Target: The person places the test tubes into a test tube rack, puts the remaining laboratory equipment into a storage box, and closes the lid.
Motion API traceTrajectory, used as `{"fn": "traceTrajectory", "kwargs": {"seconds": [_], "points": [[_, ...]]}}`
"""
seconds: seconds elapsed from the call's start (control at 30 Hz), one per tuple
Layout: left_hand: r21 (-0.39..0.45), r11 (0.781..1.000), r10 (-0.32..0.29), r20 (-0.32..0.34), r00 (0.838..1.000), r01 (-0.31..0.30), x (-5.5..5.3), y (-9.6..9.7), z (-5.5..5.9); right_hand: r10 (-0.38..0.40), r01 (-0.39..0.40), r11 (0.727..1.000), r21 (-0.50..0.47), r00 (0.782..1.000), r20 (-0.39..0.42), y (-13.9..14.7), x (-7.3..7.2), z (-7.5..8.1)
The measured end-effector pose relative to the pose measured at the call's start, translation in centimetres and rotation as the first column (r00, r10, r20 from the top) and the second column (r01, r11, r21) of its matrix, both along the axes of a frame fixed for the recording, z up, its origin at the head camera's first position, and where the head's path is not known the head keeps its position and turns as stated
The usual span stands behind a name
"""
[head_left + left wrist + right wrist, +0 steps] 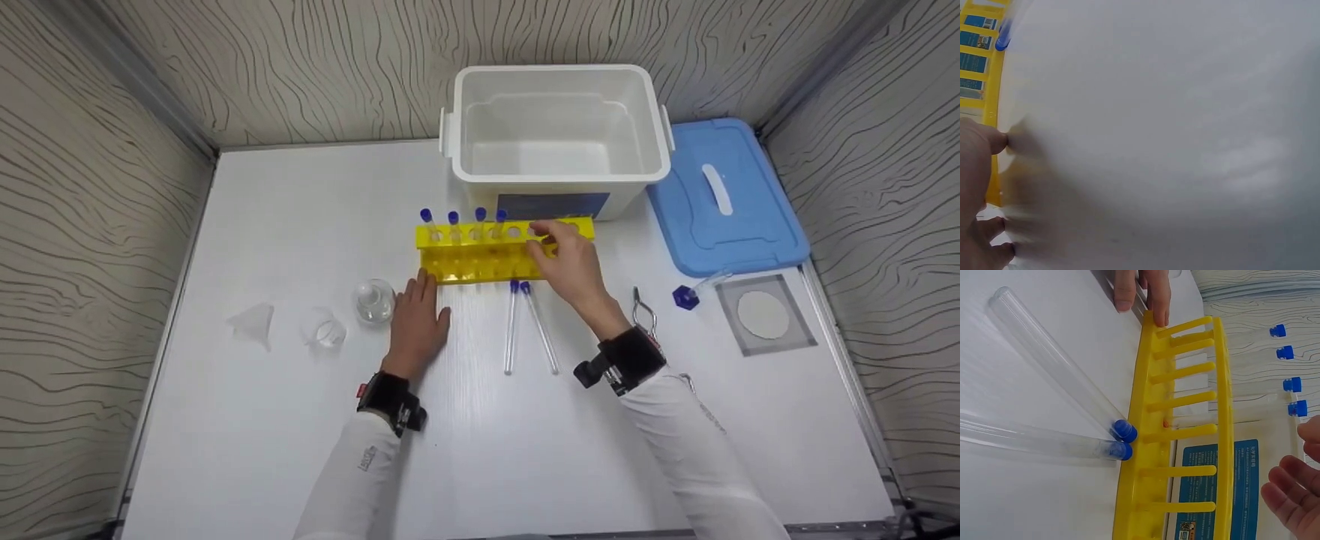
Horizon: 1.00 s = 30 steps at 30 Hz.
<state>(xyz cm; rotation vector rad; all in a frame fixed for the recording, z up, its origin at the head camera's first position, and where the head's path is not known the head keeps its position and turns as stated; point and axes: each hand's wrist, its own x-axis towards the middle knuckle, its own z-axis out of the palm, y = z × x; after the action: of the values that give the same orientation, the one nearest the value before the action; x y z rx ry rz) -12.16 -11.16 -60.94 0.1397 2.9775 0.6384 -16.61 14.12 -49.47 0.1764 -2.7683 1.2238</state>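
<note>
A yellow test tube rack [495, 259] stands at the middle of the table. Several test tubes with blue caps [1292, 384] sit in its left holes. My left hand [416, 326] lies on the table, its fairly straight fingers touching the rack's left end. Over the right half of the rack hovers my right hand [574, 266], fingers loosely bent and apart, with nothing between them in the right wrist view. Two capped test tubes, one on the left [511, 330] and one on the right [541, 330], lie in front of the rack, caps toward it.
Behind the rack is a white bin [555, 178], with a blue lid [690, 225] beside it. Left of my left hand are a glass bottle [373, 304], a small beaker [328, 332] and a funnel [255, 325]. Metal tongs [643, 311] and a gauze square [799, 322] lie right.
</note>
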Motion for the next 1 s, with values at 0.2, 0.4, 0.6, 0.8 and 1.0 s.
{"fn": "traceTrajectory", "kwargs": {"seconds": [0.2, 0.4, 0.6, 0.8, 1.0], "points": [[-0.008, 1.000, -0.003, -0.004, 1.000, 0.003, 0.0, -0.1, -0.2, 0.000, 0.001, 1.000, 0.022, 0.999, -0.043, 1.2, 1.6, 0.0], [-0.033, 0.999, -0.017, -0.029, 0.999, 0.016, 0.0, -0.1, -0.7, -0.018, 0.020, 0.998, 0.055, 0.999, -0.041, 1.4, 3.3, -1.5], [-0.030, 1.000, 0.001, -0.002, 1.000, -0.001, -0.1, 0.0, -0.6, -0.043, 0.038, 0.986, 0.162, 0.999, 0.031, 0.7, 4.5, -3.8], [-0.016, 1.000, 0.016, 0.026, 1.000, -0.015, -0.1, 0.1, -0.5, -0.059, 0.024, 0.971, 0.237, 0.988, 0.142, 0.4, 4.8, -6.0], [-0.003, 1.000, 0.020, 0.033, 0.999, -0.019, -0.1, 0.1, -0.2, -0.046, -0.021, 0.958, 0.285, 0.973, 0.227, 0.0, 4.7, -7.5]]}}
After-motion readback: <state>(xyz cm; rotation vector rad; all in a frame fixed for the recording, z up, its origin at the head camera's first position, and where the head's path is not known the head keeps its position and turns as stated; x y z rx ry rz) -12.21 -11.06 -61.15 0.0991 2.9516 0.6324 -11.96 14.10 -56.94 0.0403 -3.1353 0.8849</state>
